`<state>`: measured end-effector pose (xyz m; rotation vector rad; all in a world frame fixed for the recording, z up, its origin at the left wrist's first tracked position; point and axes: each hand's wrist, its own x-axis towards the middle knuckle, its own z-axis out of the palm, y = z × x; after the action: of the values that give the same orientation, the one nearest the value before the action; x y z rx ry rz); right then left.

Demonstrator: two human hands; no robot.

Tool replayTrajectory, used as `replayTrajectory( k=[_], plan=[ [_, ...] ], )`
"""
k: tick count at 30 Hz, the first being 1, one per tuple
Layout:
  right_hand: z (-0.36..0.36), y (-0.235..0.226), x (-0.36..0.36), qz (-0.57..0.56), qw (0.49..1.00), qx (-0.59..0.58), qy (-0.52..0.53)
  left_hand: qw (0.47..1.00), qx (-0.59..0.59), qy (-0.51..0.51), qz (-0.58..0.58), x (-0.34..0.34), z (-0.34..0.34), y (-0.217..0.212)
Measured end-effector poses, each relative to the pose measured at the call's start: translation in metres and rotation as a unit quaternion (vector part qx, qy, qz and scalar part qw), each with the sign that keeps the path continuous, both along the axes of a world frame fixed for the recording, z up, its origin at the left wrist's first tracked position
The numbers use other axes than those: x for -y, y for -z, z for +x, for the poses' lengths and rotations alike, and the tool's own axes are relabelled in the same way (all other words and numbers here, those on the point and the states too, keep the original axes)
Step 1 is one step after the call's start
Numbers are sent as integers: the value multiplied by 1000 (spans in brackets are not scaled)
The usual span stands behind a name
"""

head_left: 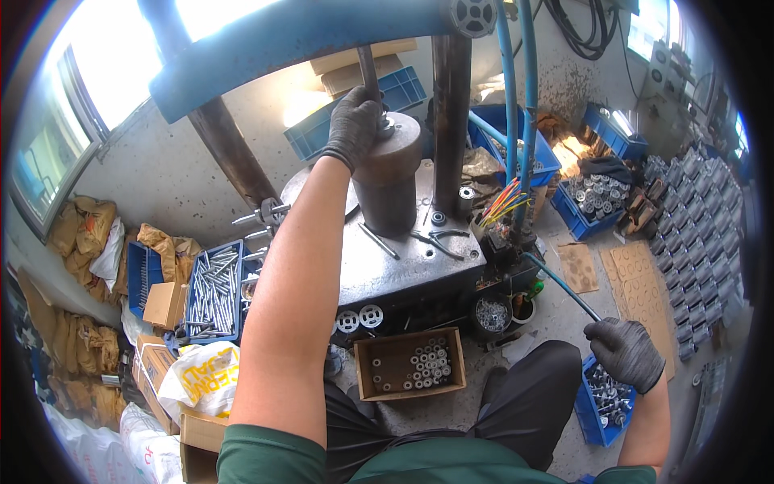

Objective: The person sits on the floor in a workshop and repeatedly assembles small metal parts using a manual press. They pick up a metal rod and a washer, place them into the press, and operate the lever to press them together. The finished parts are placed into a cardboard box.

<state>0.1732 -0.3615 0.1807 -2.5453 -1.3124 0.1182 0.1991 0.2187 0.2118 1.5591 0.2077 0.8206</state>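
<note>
A cluttered concrete-floored workshop surrounds a grey steel press table (419, 258), where one dark metal cylinder (389, 181) stands upright near the middle with the gloved left hand (355, 125) closed over its top edge. The gloved right hand (627, 352) (low, off the table's right corner) grips one thin blue rod (560, 284). Below the front edge sits one open cardboard box (409, 363) of small white rings; left, one blue crate (214, 290) of long bolts, and one white-and-yellow printed sack (201, 377).

Bright window (56, 137) in a stained wall (161, 177), concrete floor (564, 323).
</note>
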Motion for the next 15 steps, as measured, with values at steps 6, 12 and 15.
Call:
replayTrajectory(
  k=[6, 12, 15],
  plan=[
    [26, -15, -26, 130, 982, 126, 58, 996, -28, -28, 79, 0, 3, 1],
    [119, -75, -113, 295, 910, 290, 10, 997, -32, -25, 66, -9, 5, 3],
    [158, -87, -145, 249, 917, 307, 45, 996, -30, -25, 82, 3, 2, 1]
  ],
)
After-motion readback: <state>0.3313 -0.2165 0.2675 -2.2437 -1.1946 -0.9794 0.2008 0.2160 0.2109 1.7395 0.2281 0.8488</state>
